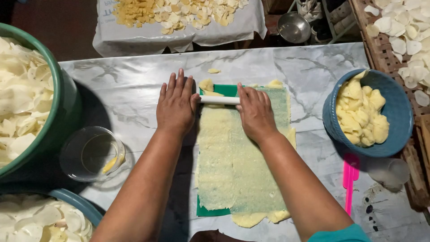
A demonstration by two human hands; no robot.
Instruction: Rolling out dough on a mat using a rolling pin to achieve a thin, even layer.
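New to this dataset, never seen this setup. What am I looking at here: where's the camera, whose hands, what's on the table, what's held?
There is no machine: a person works with bare hands, and the single picture comes from a camera on their head, looking down.

Both palms press flat on a thin white rolling pin, the left hand on its left end and the right hand towards its right end. Under it lies a thin sheet of pale yellow dough spread over a green mat on a marble-patterned table.

On the right stand a blue bowl of dough lumps and a pink spatula. On the left are a clear glass cup and a green tub of pale slices.
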